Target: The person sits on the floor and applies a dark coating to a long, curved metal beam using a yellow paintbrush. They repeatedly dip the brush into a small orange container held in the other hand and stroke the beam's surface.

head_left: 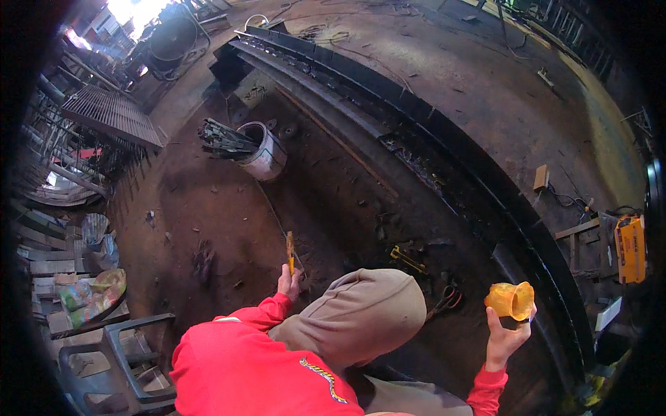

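My left hand [289, 283], in a red sleeve, is closed around a narrow yellow-and-brown tool [291, 251] that points upward; its exact kind is unclear. Off to the right, my right hand [508, 340] grips a crumpled, amber-orange cup-shaped thing [510, 301] with a wide mouth. My bent knee in beige cloth [361, 315] rises between the hands. Beyond it lies a yellow metal tool [408, 259], perhaps a clamp. Red-handled pliers or shears [447, 299] rest on the dark ground just left of my right hand.
Long black steel beams [444, 145] curve from the far middle to the lower right. A white bucket [265, 156] full of metal strips stands ahead. At left are a dark plastic chair [139, 360] and a metal grille [114, 114]. An orange machine [630, 249] sits far right.
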`<state>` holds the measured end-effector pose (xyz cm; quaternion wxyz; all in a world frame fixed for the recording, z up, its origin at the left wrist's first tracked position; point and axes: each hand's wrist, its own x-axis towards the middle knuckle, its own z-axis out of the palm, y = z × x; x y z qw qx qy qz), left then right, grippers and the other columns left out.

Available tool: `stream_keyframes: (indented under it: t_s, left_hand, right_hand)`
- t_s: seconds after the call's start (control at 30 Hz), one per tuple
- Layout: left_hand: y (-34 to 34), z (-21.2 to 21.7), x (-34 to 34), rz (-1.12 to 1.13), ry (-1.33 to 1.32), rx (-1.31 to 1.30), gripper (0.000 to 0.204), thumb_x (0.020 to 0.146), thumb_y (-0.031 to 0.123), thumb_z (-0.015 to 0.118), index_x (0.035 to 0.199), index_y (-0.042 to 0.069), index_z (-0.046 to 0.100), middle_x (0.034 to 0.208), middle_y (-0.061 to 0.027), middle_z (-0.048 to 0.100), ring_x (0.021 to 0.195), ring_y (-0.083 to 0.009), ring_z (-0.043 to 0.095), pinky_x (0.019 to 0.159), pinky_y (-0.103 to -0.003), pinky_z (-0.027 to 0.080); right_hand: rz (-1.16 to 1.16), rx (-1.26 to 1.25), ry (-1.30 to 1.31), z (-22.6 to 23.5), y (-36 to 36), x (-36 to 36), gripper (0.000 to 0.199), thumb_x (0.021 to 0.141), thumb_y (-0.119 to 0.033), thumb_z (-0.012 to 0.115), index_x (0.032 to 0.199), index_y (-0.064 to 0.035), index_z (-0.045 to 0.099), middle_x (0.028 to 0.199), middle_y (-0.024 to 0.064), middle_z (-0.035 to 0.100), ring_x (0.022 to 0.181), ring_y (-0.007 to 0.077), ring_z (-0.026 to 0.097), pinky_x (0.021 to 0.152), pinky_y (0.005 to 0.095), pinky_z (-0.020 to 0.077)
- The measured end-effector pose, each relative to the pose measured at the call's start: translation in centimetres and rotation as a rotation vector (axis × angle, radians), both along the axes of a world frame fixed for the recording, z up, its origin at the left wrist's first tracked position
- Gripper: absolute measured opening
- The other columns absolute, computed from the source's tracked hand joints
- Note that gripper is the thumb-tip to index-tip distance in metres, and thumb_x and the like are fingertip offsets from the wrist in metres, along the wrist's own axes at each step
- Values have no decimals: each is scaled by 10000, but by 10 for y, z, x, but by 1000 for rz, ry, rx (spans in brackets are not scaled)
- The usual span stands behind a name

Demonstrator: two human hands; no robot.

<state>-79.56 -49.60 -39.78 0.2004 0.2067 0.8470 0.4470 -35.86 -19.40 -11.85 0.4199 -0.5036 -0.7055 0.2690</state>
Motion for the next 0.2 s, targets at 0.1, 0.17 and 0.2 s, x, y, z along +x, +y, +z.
stream_keyframes:
  t_s: [0.1, 0.17, 0.2]
  left_hand:
    - [29, 19, 1, -4, 49, -194, 186, 982, 201, 521, 1102, 62, 490, 939, -136, 659, 827, -261, 646, 720, -390, 544]
    - [37, 47, 7, 51, 175, -415, 361, 969, 241, 562, 1286, 75, 518, 1059, -221, 655, 989, -328, 658, 790, -433, 531]
    - [54, 51, 5, 5, 178, -397, 361, 969, 241, 562, 1286, 75, 518, 1059, -221, 655, 989, -328, 658, 790, -433, 531]
  right_hand:
    - [-24, 15, -50, 5, 3, -1, 699, 634, -153, 922, 1236, -7, 597, 1225, 86, 572, 1158, 243, 575, 1029, 361, 429]
    - [32, -50, -45, 9, 7, -35, 702, 617, -188, 936, 1208, -20, 595, 1133, 94, 619, 1074, 259, 613, 995, 365, 460]
    - [240, 18, -137, 9, 3, -64, 757, 617, -201, 945, 1250, -28, 568, 1149, 122, 617, 1072, 270, 613, 998, 363, 464]
